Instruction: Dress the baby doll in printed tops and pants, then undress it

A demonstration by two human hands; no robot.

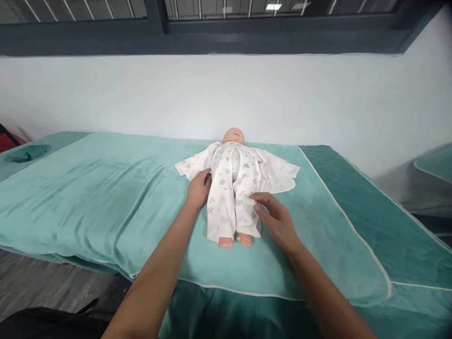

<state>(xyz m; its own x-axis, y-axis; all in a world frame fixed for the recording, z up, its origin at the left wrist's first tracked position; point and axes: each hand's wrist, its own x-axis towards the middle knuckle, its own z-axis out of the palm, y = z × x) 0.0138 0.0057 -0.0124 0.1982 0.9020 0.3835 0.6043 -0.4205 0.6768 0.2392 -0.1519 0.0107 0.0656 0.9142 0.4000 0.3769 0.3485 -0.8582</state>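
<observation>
A baby doll (233, 135) lies on its back with its head toward the wall and its bare feet toward me. It wears a white printed long-sleeved top (277, 170), spread out at both sides, and matching trousers (221, 207) with an opening at the crotch. My left hand (199, 188) rests against the left side of the clothes near the waist, its fingers loosely extended and partly hidden at the cloth. Beside the right trouser leg is my right hand (277, 219), thumb and fingers apart, fingertips at the fabric around knee height.
A light green sheet (88, 197) with white piping covers the bed, over a darker green cover (399, 240). A face hole (28, 153) is at the far left. Behind the bed stands a white wall (141, 94) below a dark window frame (247, 35).
</observation>
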